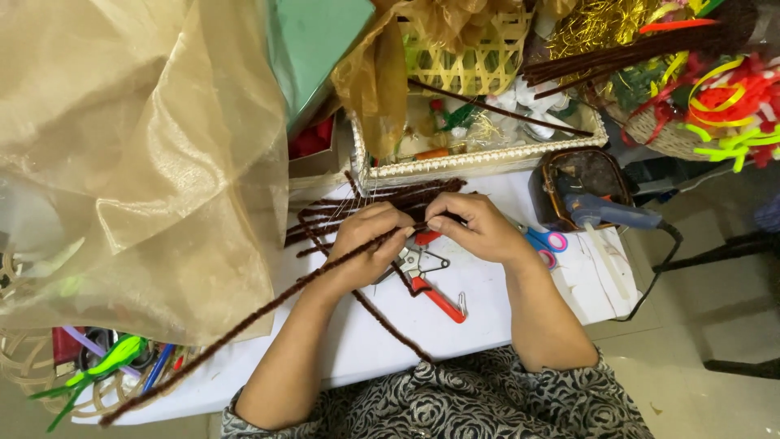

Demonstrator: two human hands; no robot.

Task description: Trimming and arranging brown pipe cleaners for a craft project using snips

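Observation:
My left hand and my right hand meet over a white table, both pinching a long dark brown pipe cleaner that trails down to the lower left. A second brown strand runs under my left wrist toward the table's front edge. A bundle of brown pipe cleaners lies just behind my hands. Red-handled pliers rest on the table directly below my fingers.
Gold sheer fabric covers the left side. A lace-edged tray of craft bits stands behind. A blue glue gun and pink-blue scissors lie right. A woven basket with green stems sits lower left; colourful pipe cleaners upper right.

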